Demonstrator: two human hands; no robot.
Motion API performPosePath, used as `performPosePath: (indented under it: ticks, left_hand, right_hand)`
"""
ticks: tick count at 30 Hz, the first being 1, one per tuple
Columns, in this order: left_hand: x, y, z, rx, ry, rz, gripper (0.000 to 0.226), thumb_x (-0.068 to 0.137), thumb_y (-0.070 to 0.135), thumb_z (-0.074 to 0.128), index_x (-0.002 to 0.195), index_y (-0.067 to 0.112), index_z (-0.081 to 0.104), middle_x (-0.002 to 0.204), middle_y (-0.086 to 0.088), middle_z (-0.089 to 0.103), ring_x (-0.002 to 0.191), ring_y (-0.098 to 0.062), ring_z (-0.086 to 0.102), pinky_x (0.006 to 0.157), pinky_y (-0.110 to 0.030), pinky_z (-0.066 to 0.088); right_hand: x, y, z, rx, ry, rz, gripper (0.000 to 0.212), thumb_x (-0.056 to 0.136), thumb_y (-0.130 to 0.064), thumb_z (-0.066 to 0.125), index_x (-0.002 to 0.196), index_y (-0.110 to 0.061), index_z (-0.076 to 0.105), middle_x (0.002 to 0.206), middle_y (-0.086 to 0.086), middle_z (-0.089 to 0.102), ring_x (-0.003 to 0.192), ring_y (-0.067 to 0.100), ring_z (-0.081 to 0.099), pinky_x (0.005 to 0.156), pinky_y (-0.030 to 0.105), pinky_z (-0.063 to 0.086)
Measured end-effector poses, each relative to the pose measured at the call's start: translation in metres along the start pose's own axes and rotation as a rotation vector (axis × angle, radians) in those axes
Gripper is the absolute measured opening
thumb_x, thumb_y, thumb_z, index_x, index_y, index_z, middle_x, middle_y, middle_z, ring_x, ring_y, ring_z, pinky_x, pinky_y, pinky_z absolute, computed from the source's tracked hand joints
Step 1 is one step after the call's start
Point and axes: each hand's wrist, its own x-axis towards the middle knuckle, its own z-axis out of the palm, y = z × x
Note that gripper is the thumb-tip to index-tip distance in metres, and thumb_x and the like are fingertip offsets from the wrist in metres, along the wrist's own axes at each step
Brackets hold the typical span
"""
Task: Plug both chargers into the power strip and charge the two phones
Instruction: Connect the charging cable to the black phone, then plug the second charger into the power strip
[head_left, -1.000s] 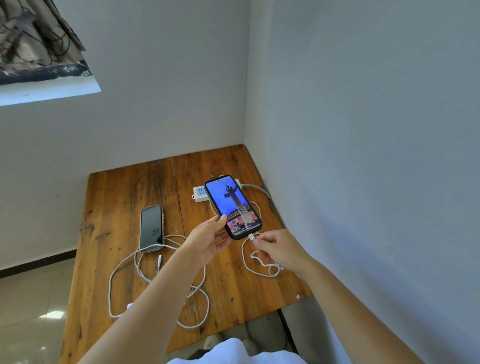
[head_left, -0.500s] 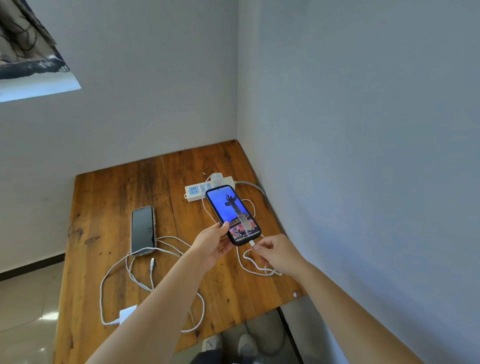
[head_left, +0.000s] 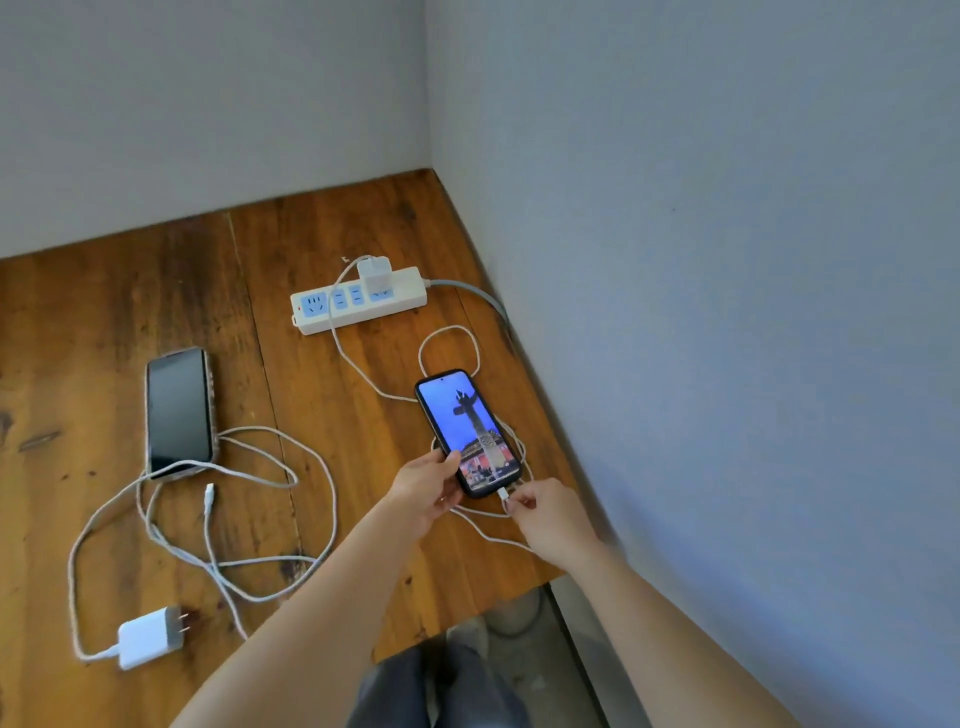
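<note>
The lit phone (head_left: 468, 432) hides the loop of white cable (head_left: 448, 347) beneath it, at centre right of the frame. Whether the connector (head_left: 503, 493) at its lower edge is fully seated cannot be told; the right hand (head_left: 551, 515) covers the cable just behind it. The wooden table (head_left: 130, 291) is cut off by the left edge. The power strip (head_left: 358, 301) lead disappears at the right wall

Wooden table (head_left: 130, 291), dark-stained planks with knots and visible seams, pushed into a room corner. Far wall (head_left: 208, 104) and right wall (head_left: 727, 260) both plain pale grey, meeting at the table's far right. Grey floor (head_left: 524, 670) visible below the near table edge. Soft, even light.
</note>
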Motion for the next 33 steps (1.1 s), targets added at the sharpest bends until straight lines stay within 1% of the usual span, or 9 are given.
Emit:
performPosePath:
  ticks: [4,8,12,15,18,21,26,30,33]
  left_hand:
    - [0.007,-0.009,-0.005,0.019,0.052,0.004,0.046,0.089,0.014,0.067,0.133,0.007,0.053,0.112,-0.01,0.066,0.097,-0.021,0.064,0.079,-0.031,0.055]
    - [-0.003,-0.01,-0.007,0.154,0.092,0.054,0.04,0.092,0.02,0.063,0.13,0.008,0.057,0.109,-0.008,0.066,0.094,-0.018,0.066,0.072,-0.026,0.057]
    - [-0.028,-0.011,-0.031,0.273,0.146,0.178,0.031,0.096,0.028,0.055,0.12,0.013,0.065,0.096,0.001,0.068,0.089,-0.013,0.066,0.059,-0.019,0.054]
    - [-0.046,-0.016,-0.074,0.365,0.289,0.333,0.03,0.098,0.027,0.05,0.121,0.016,0.066,0.115,-0.001,0.068,0.101,-0.015,0.063,0.079,-0.024,0.053]
    - [-0.065,-0.03,-0.133,0.333,0.475,0.415,0.028,0.097,0.023,0.048,0.116,0.017,0.069,0.117,0.0,0.068,0.097,-0.01,0.059,0.076,-0.021,0.047]
    - [-0.083,-0.055,-0.198,0.351,0.663,0.392,0.026,0.097,0.021,0.047,0.112,0.019,0.068,0.113,0.0,0.069,0.094,-0.012,0.06,0.072,-0.022,0.048]
    - [-0.095,-0.1,-0.283,0.466,0.913,0.296,0.032,0.091,0.013,0.049,0.12,0.016,0.062,0.126,-0.008,0.058,0.117,-0.025,0.052,0.094,-0.038,0.043]
    - [-0.089,-0.124,-0.319,0.567,0.839,0.238,0.048,0.092,0.013,0.046,0.14,0.012,0.045,0.153,-0.006,0.038,0.14,-0.022,0.033,0.109,-0.038,0.031]
    - [-0.082,-0.131,-0.332,0.679,0.749,0.244,0.057,0.096,0.017,0.041,0.151,0.014,0.028,0.162,0.001,0.017,0.148,-0.015,0.014,0.114,-0.036,0.024]
  right_hand:
    - [0.005,0.006,0.008,-0.033,-0.015,0.017,0.012,0.091,-0.022,0.057,0.091,-0.022,0.069,0.084,-0.007,0.064,0.074,0.006,0.059,0.06,0.02,0.047]
    - [0.002,-0.002,0.007,-0.164,0.027,0.006,0.009,0.09,-0.021,0.059,0.095,-0.021,0.066,0.094,-0.002,0.068,0.076,0.008,0.059,0.059,0.018,0.046]
    - [-0.005,-0.031,0.006,-0.238,0.063,-0.13,0.007,0.089,-0.024,0.061,0.091,-0.018,0.064,0.094,-0.002,0.064,0.075,0.01,0.061,0.053,0.019,0.049]
    - [-0.013,-0.066,0.023,-0.238,-0.002,-0.242,0.004,0.088,-0.021,0.061,0.085,-0.02,0.063,0.09,-0.001,0.065,0.077,0.011,0.06,0.057,0.02,0.051]
    - [-0.025,-0.108,0.057,-0.275,-0.143,-0.324,0.008,0.088,-0.017,0.061,0.082,-0.022,0.065,0.084,0.0,0.067,0.076,0.012,0.061,0.061,0.02,0.048]
    - [-0.042,-0.146,0.104,-0.322,-0.246,-0.386,0.009,0.086,-0.018,0.059,0.082,-0.02,0.067,0.085,0.001,0.068,0.072,0.015,0.059,0.055,0.021,0.041]
    - [-0.074,-0.18,0.186,-0.42,-0.344,-0.502,0.017,0.089,-0.023,0.058,0.105,-0.02,0.061,0.108,0.0,0.062,0.089,0.017,0.058,0.068,0.025,0.046]
    - [-0.086,-0.192,0.241,-0.519,-0.305,-0.634,0.045,0.088,-0.026,0.062,0.128,-0.022,0.043,0.128,0.002,0.046,0.112,0.021,0.052,0.089,0.032,0.05]
    - [-0.081,-0.195,0.269,-0.609,-0.231,-0.723,0.053,0.086,-0.029,0.064,0.132,-0.022,0.037,0.13,0.004,0.043,0.114,0.021,0.047,0.092,0.033,0.047]
